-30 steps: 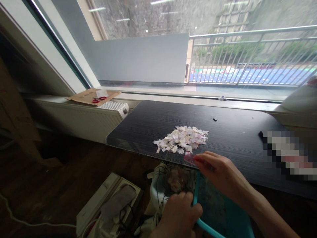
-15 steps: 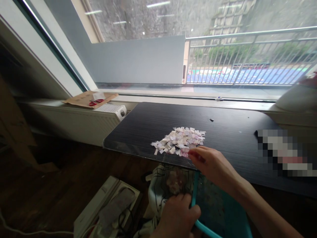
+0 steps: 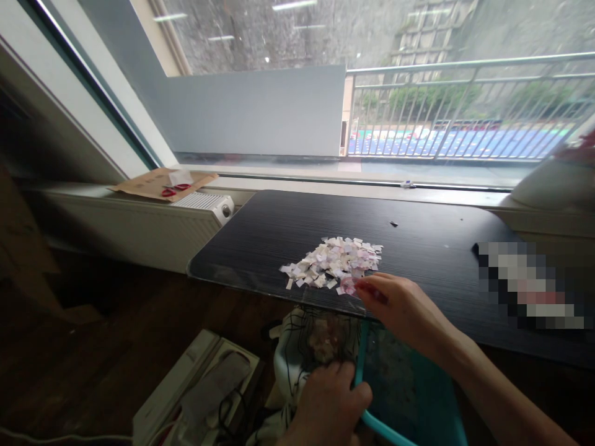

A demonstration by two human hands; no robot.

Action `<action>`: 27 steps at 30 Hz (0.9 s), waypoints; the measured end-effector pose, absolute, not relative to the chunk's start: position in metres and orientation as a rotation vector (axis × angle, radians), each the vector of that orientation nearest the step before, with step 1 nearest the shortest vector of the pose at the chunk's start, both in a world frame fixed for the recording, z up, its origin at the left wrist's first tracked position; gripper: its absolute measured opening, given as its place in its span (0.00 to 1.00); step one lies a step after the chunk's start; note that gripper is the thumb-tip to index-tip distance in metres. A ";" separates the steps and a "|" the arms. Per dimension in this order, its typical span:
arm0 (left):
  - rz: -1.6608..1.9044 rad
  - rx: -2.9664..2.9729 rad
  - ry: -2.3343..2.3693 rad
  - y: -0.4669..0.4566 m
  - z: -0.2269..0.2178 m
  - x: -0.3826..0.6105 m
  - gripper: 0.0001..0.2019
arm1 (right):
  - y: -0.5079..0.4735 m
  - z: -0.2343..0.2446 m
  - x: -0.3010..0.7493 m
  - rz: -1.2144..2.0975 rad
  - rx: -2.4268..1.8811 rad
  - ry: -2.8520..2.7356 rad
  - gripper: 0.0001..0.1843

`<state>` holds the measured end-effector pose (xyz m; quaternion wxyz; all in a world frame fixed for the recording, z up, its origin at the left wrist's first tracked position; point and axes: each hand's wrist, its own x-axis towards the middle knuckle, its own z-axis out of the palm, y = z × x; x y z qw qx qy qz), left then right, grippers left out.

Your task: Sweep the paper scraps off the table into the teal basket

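A heap of small white and pinkish paper scraps [image 3: 337, 260] lies near the front edge of a black table [image 3: 260, 235]. My right hand [image 3: 395, 300] is at the heap's near right side, its fingers curled and the tips touching pinkish pieces; whether anything is inside the fingers is hidden. Below the table edge, my left hand [image 3: 330, 396] is closed on the rim of a teal bin [image 3: 383, 427], thumb over the edge. Beside the bin, a white bag with dark lines [image 3: 288, 356] holds a pale crumpled bundle [image 3: 325, 339].
Red-handled scissors [image 3: 175, 189] rest on a brown paper envelope [image 3: 134, 186] atop the radiator [image 3: 204, 214]. A small dark scrap [image 3: 393, 223] lies farther back on the table. A blurred-out object [image 3: 530, 285] is at right. A whitish box [image 3: 171, 384] stands on the floor.
The view has shifted slightly, so everything sits a little farther left. Both hands keep nearly the same places at the heap and the bin rim.
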<state>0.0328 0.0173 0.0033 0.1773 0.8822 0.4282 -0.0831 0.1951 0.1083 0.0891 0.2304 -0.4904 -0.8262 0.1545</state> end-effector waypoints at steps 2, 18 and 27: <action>-0.254 2.489 1.221 0.017 0.004 0.033 0.15 | 0.105 0.091 0.202 0.434 -1.367 -2.270 0.13; -0.180 2.503 1.217 0.017 0.004 0.033 0.13 | 0.104 0.085 0.211 0.394 -1.427 -2.183 0.14; -0.156 2.517 1.244 0.014 0.004 0.034 0.14 | 0.105 0.086 0.212 0.408 -1.436 -2.156 0.14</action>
